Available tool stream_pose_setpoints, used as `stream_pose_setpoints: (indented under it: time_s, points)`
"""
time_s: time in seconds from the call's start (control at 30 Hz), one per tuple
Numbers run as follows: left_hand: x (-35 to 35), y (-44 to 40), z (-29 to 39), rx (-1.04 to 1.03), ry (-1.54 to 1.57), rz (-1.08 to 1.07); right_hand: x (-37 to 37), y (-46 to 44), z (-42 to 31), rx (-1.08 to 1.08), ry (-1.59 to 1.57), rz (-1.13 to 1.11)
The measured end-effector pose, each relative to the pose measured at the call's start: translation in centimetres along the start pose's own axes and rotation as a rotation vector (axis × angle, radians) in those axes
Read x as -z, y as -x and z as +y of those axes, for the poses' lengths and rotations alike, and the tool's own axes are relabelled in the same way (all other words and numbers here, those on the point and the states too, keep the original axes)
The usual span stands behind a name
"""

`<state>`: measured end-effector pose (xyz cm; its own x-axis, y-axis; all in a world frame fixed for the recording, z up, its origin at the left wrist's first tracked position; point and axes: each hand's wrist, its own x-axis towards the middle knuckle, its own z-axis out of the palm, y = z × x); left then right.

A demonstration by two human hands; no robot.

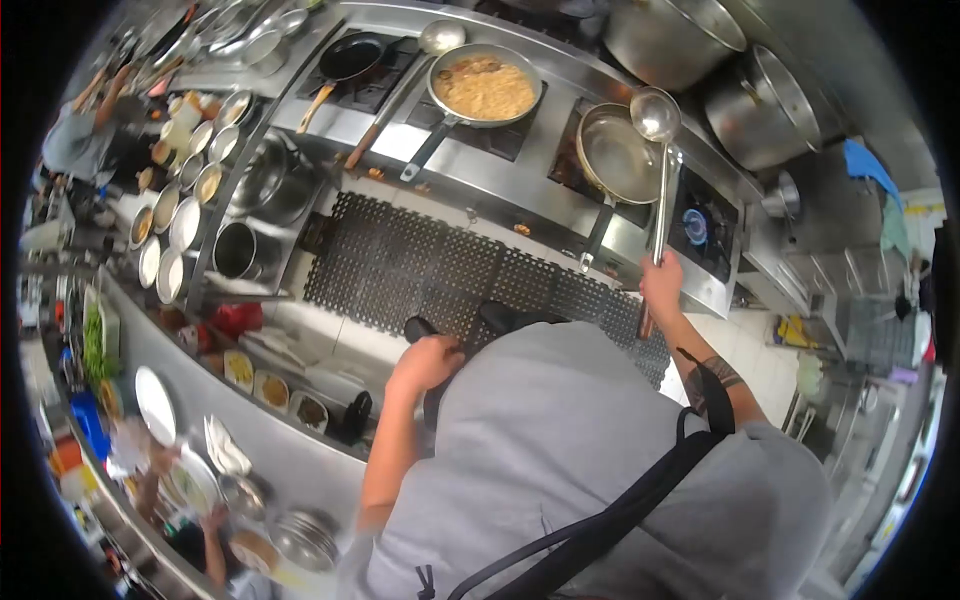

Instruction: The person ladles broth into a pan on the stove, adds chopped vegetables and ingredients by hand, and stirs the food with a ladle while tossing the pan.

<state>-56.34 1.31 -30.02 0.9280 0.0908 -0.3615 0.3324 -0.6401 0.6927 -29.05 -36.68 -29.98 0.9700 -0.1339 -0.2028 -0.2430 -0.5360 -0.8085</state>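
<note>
My right hand (661,284) is closed round the handle of a long steel ladle (657,185). The ladle's bowl is raised beside a shallow frying pan (620,150), overlapping its right rim in this view; whether they touch I cannot tell. That pan has a thin shiny film inside and its handle points towards me. To the right of it, a blue gas flame (695,226) burns on a bare burner. My left hand (428,362) hangs low by my waist, fingers curled in, and their inner side is hidden.
Another frying pan (484,86) holds a yellowish-orange food, with a second ladle (442,38) beside it. A black pan (350,57) stands farther left. Large pots (672,40) line the back. Behind a counter (310,440) with plates, other people work. A perforated rubber mat (420,260) covers the floor.
</note>
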Motion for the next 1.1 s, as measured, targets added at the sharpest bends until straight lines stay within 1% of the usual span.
stream_pose_setpoints:
  time_s: [0.03, 0.07, 0.13, 0.17, 0.23, 0.3, 0.37, 0.4, 0.47, 0.5, 0.57, 0.6, 0.67, 0.7, 0.73, 0.77, 0.8, 0.87, 0.9, 0.93, 0.97, 1.0, 1.03, 1.07, 1.1]
  points:
    - [-0.2, -0.8, -1.7, 0.012, 0.018, -0.194, 0.2, 0.5, 0.3, 0.036, 0.066, 0.066]
    - [-0.4, -2.0, -3.2, -0.009, 0.017, -0.216, 0.6, 1.0, 0.8, 0.069, 0.134, 0.127]
    - [-1.0, -5.6, -5.0, -0.030, -0.040, -0.349, 0.9, 3.0, -1.8, 0.022, 0.103, 0.160]
    - [-1.1, -7.4, -4.4, -0.052, -0.041, -0.344, 1.1, 3.9, -3.2, -0.016, 0.053, 0.166]
    - [-3.9, -11.3, -3.7, -0.124, 0.321, -0.250, 2.4, 4.6, -4.1, -0.048, 0.103, 0.147]
    - [-6.0, -15.0, 0.9, -0.155, 0.452, -0.268, 3.7, 4.4, -3.2, -0.077, 0.150, 0.123]
    - [-8.3, -18.3, 6.2, 0.062, 0.722, -0.440, 5.2, 3.5, -0.9, -0.058, 0.268, 0.092]
    - [-9.3, -19.4, 9.0, 0.060, 0.721, -0.442, 6.0, 3.0, 0.3, -0.059, 0.267, 0.094]
    - [-10.6, -21.3, 13.5, 0.180, 1.076, -0.446, 7.5, 2.2, 2.5, 0.196, 0.501, 0.090]
    - [-11.7, -22.8, 13.8, 0.186, 1.076, -0.442, 8.1, 1.8, 2.5, -0.036, 0.445, 0.011]
    - [-14.9, -25.6, 13.4, 0.146, 1.121, -0.523, 9.0, 1.4, 2.7, -0.051, 0.444, -0.010]
    - [-15.6, -25.8, 13.7, 0.156, 1.125, -0.510, 9.6, 1.2, 3.0, -0.063, 0.447, -0.026]
    - [-16.0, -26.2, 13.9, 0.089, 1.239, -0.451, 10.1, -0.3, 5.9, -0.052, 0.422, -0.036]
    - [-15.8, -26.3, 14.1, 0.101, 1.244, -0.412, 10.2, -1.0, 6.3, -0.081, 0.396, -0.053]
    - [-15.5, -26.2, 14.4, 0.115, 1.165, -0.396, 10.1, -1.5, 6.8, -0.108, 0.372, -0.076]
    - [-15.0, -26.2, 14.5, 0.127, 1.089, -0.374, 9.9, -2.1, 7.0, -0.064, 0.352, -0.097]
    - [-14.4, -26.1, 14.2, 0.137, 1.097, -0.323, 9.7, -2.8, 8.2, -0.032, 0.347, -0.136]
    - [-13.3, -25.0, 13.3, 0.160, 0.984, -0.357, 8.7, -4.5, 11.8, 0.058, 0.277, -0.084]
    - [-12.5, -24.2, 12.0, 0.161, 0.967, -0.329, 8.3, -4.6, 11.5, 0.029, 0.264, -0.080]
    - [-12.5, -23.2, 10.2, 0.182, 0.989, -0.235, 7.6, -4.8, 10.3, 0.014, 0.252, -0.094]
    - [-12.4, -21.8, 7.7, 0.230, 0.895, -0.134, 7.3, -3.3, 3.7, -0.284, 0.076, -0.258]
    - [-11.1, -19.8, 5.1, 0.299, 0.802, -0.010, 6.0, -4.6, 6.7, -0.156, -0.002, -0.309]
    - [-8.8, -17.1, 3.6, 0.383, 0.708, 0.142, 5.0, -5.3, 6.6, -0.285, -0.164, -0.345]
    - [-7.1, -13.9, 2.7, 0.482, 0.618, 0.273, 4.2, -6.4, 7.2, -0.294, -0.172, -0.357]
    - [-8.7, -12.2, -1.7, 0.490, 0.592, 0.500, 3.2, -7.3, 7.0, -0.296, -0.161, -0.362]
